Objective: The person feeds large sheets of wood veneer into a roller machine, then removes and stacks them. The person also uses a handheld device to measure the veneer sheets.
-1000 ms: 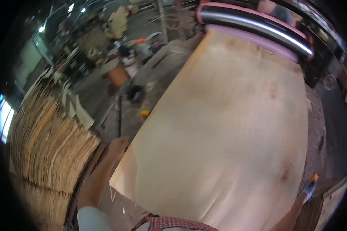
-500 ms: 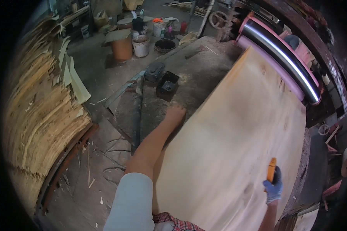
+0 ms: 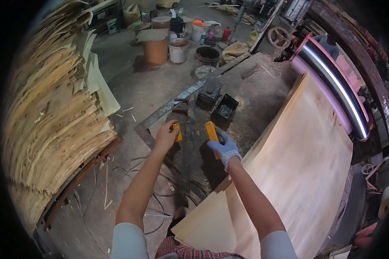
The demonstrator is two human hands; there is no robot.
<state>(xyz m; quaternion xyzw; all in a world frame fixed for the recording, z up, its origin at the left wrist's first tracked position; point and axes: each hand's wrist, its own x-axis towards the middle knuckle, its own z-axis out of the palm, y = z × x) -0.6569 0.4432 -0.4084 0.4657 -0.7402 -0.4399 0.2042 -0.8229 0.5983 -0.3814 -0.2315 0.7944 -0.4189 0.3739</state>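
My bare left hand (image 3: 163,137) is closed around a short yellow-orange piece (image 3: 177,132), whose far end shows past the fingers. To its right, my right hand (image 3: 226,149), in a blue and white glove, grips a longer, slim yellow-orange tool (image 3: 212,132); its exact kind I cannot make out. Both hands hang above the dark worktop, apart from each other, just left of a large sheet of pale wood veneer (image 3: 298,159). Just beyond them are an open black box (image 3: 225,107) and a dark block-like object (image 3: 209,91).
A tall stack of rough-edged veneer (image 3: 58,129) stands at left. A shiny metal roller (image 3: 333,82) between pink rollers lies at the sheet's far right end. Farther back are an orange drum (image 3: 155,51), a whitish bucket (image 3: 178,51) and a handwheel (image 3: 279,38). Cables (image 3: 160,207) trail across the floor.
My right hand has swung left off the veneer with its yellow-orange tool. My left hand has left the sheet's edge and now holds a yellow-orange piece. The view has shifted left.
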